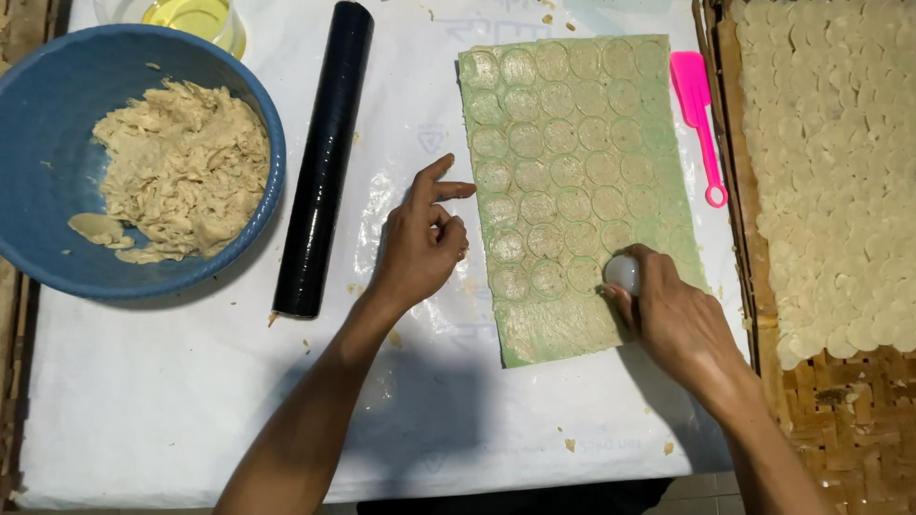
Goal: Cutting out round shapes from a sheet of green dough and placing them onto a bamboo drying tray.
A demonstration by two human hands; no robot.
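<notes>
The right hand (pixel 673 319) clamps a small white round cutter (pixel 622 273) onto the thin green-backed dough sheet (pixel 572 191) at five o'clock — the left hand (pixel 420 243), fingers loosely apart, steadies its nine-o'clock edge against sliding.

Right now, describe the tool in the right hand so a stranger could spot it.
Find the green sheet of rolled dough stamped with circles, in the middle of the white-covered table. At its lower right edge, the right hand presses down a small round cutter. It is the only whitish, translucent piece there; the pink scraper lies untouched farther up.
</notes>
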